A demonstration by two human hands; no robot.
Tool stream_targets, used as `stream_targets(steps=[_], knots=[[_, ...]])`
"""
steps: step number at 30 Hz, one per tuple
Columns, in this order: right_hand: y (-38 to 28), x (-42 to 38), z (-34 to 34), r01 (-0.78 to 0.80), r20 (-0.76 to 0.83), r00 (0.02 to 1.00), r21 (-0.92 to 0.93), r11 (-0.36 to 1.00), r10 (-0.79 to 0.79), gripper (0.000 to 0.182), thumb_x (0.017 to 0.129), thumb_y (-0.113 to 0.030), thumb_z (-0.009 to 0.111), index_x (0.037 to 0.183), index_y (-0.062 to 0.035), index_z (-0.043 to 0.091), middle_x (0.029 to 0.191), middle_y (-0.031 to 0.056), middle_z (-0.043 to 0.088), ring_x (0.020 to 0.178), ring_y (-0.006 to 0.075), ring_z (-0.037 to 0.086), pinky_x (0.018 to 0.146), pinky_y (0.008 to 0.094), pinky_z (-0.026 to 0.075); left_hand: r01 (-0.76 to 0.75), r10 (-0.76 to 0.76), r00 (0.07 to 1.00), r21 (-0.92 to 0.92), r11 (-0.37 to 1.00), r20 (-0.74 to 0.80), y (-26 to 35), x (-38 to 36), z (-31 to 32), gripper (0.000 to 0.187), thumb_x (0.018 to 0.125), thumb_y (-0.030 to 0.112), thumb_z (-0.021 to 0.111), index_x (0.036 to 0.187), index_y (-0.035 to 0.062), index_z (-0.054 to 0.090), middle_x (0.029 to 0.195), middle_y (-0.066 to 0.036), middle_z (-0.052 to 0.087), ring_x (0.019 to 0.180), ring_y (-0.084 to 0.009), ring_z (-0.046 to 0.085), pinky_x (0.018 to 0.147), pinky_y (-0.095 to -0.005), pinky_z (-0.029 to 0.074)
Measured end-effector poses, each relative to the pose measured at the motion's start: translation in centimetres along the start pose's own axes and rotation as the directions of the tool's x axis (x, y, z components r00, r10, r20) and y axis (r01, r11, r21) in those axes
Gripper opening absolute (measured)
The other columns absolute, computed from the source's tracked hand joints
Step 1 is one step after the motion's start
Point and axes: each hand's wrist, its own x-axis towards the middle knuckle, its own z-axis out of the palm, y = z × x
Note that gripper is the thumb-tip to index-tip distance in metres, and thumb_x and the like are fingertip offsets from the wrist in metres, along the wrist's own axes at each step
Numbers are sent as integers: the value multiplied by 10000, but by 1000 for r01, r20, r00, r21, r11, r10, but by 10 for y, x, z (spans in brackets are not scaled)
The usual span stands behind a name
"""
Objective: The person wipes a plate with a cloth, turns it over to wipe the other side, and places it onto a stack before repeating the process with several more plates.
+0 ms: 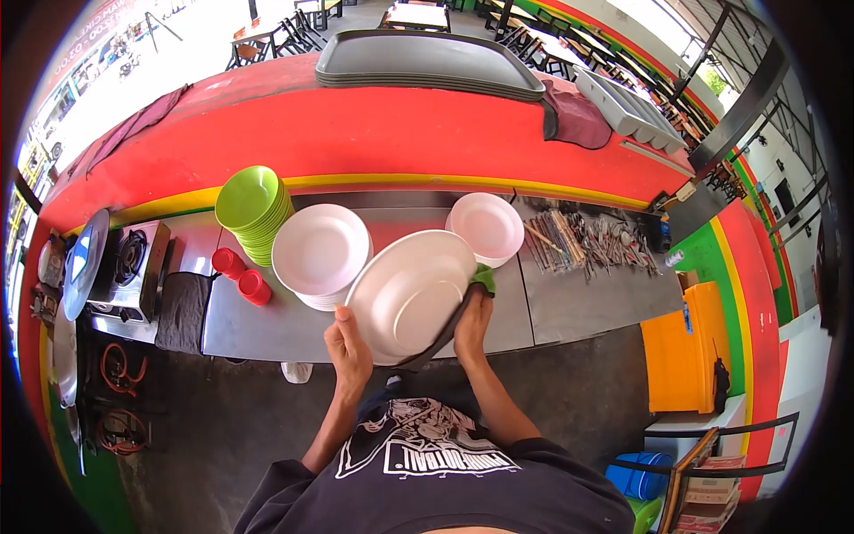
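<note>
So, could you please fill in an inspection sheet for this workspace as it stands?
Surface: steel counter, below a red ledge.
Job's things: white plate, held tilted; green cloth at its rim.
Clutter: white plate stack, second stack, green bowls, red cups, cutlery.
Grippers: left hand grips the plate's edge; right hand presses the cloth.
Cables: orange hose under the gas stove.
Surroundings: grey trays, yellow bin.

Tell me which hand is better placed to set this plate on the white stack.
Probably left: the left hand grips the plate rim nearest the white stack; the right hand presses a cloth on it.
</note>
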Motion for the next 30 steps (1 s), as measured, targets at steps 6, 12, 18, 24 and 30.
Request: stream_targets(steps=[6,12,18,24,30], knots=[[21,13,-35,58,82,995,-35,998,-55,349,1003,-191,507,771,67,544,660,-6,515,642,72,434,554,316,349,76,-90,955,59,995,281,29,11,8,454,1054,363,478,878,-29,625,668,97,421,604,-27,326,518,-232,267],[5,5,-37,302,372,909,-282,911,-186,283,935,-127,590,712,45,563,515,60,482,495,100,389,474,349,285,-80,-144,796,338,938,588,35,20,9,354,1019,239,558,820,-54,572,562,-135,406,563,-132,293,483,-340,306],[-49,-31,-7,688,666,628,-234,687,-402,440,806,-90,572,1236,-9,616,1513,200,388,1390,389,358,1154,538,211,-106,-69,895,360,927,441,11,14,20,311,1001,197,578,820,-55,565,584,-168,452,579,-142,364,525,-332,386],[-60,-76,0,796,854,379,-105,596,-356,529,792,-168,631,1305,-45,591,1579,130,327,1466,354,279,1165,562,192,370,-373,926,-310,876,51,7,24,22,393,1036,355,528,841,21,601,742,47,583,671,-45,491,571,-247,414],[-76,-69,-14,712,842,271,151,686,-466,458,860,-177,625,1302,-59,593,1510,128,424,1423,349,359,1157,494,267,161,-160,987,-62,985,12,9,31,2,519,1058,433,434,762,42,604,669,71,529,624,-22,417,526,-218,325]])
